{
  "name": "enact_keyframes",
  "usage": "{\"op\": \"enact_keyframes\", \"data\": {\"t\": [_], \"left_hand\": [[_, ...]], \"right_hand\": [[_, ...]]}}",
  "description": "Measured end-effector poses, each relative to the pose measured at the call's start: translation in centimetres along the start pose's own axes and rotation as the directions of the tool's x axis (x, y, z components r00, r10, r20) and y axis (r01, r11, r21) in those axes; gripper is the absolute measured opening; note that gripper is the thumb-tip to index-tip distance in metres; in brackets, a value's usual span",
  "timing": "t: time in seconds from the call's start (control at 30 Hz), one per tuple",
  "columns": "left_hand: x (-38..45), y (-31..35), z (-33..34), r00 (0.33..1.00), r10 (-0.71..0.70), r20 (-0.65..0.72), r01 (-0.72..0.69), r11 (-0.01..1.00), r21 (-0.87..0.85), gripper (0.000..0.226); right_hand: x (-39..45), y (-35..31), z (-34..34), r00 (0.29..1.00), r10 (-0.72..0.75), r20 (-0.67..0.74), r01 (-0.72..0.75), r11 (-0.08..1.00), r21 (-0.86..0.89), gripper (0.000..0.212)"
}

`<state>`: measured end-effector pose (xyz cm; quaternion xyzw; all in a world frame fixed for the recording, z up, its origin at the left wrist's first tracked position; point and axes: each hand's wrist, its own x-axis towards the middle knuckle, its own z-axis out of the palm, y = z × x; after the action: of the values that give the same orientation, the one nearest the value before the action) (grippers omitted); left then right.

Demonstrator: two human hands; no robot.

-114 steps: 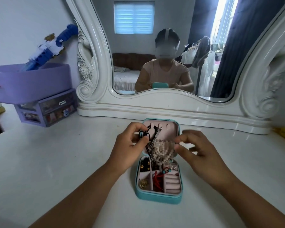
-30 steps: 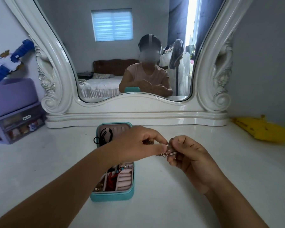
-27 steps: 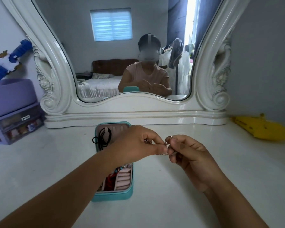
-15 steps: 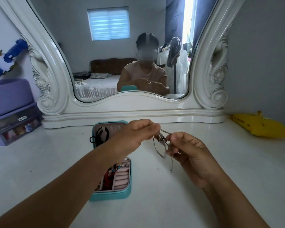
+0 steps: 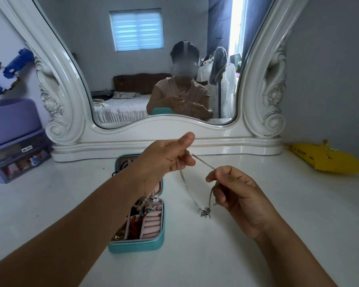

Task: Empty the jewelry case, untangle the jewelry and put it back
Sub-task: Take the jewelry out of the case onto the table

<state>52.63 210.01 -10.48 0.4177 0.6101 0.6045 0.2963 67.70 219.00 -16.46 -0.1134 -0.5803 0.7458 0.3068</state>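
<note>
Low in the frame, left of centre, the teal jewelry case (image 5: 137, 244) lies open on the white tabletop (image 5: 257, 204), its trays holding red cord and beads, half hidden by my forearm. Above it, mid-frame, my right hand (image 5: 238, 195) and my left hand (image 5: 164, 160) each pinch the silver chain (image 5: 202, 161), stretched between them, its loop and charm dangling. Beyond stands the white mirror (image 5: 153, 129), with a yellow object (image 5: 327, 160) at right.
</note>
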Motion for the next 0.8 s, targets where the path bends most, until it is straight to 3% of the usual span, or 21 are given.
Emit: {"op": "enact_keyframes", "data": {"t": [0.23, 0.43, 0.5, 0.67, 0.8], "left_hand": [[0.2, 2.1, 0.2, 0.974, -0.158, 0.16, 0.198, 0.941, -0.275, 0.029], [0.0, 3.2, 0.7, 0.96, -0.034, 0.279, 0.123, 0.944, -0.307, 0.015], [0.0, 3.3, 1.0, 0.955, -0.005, 0.296, 0.103, 0.944, -0.314, 0.016], [1.0, 3.2, 1.1, 0.992, 0.098, 0.074, -0.069, 0.944, -0.322, 0.013], [2.2, 1.9, 0.6, 0.983, 0.106, -0.149, -0.122, 0.987, -0.102, 0.011]], "right_hand": [[0.0, 0.2, 0.0, 0.998, -0.055, -0.008, 0.055, 0.995, -0.088, 0.012], [0.0, 0.4, 0.3, 0.995, 0.036, 0.096, -0.033, 0.999, -0.037, 0.002], [-0.1, 0.6, 0.5, 0.989, 0.063, 0.136, -0.054, 0.996, -0.071, 0.009], [-0.5, 0.8, 0.5, 0.974, 0.177, 0.139, -0.141, 0.962, -0.236, 0.027], [-1.0, 0.8, 0.5, 0.921, 0.351, 0.166, -0.302, 0.916, -0.263, 0.036]]}}
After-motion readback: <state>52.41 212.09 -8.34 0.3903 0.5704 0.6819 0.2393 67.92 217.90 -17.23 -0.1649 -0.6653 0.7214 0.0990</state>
